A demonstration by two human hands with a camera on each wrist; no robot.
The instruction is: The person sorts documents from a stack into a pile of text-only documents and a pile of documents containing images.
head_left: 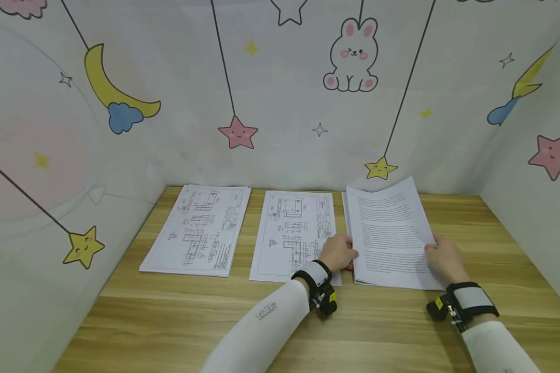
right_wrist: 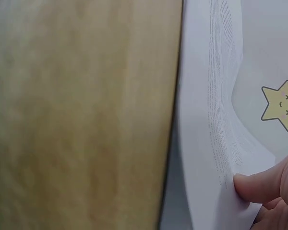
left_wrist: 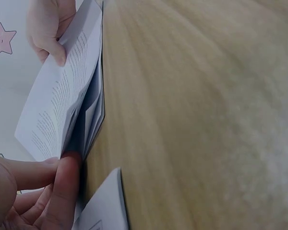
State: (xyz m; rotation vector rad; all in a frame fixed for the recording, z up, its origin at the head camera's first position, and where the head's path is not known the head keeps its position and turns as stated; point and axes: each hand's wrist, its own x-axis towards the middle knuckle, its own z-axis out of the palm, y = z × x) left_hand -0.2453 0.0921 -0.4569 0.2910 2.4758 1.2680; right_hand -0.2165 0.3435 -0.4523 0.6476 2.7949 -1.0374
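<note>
A stack of printed text sheets (head_left: 392, 238) lies at the right of the table, its upper sheets lifted and bowed. My left hand (head_left: 338, 253) pinches the stack's left edge between thumb and fingers. At the opposite edge, my right hand (head_left: 448, 259) grips the raised sheets, thumb on top. In the left wrist view, gaps show between the lifted sheets (left_wrist: 62, 100) and the lower ones (left_wrist: 96, 112). The right wrist view has the right thumb (right_wrist: 254, 187) pressing on the curved page. Beneath my left wrist lies part of a drawing sheet stack (head_left: 294, 233).
Another stack of technical drawings (head_left: 196, 230) lies at the left of the wooden table (head_left: 168, 321). A white curtain (head_left: 289, 93) with cartoon stars, a moon and a rabbit rises behind the table and along its sides.
</note>
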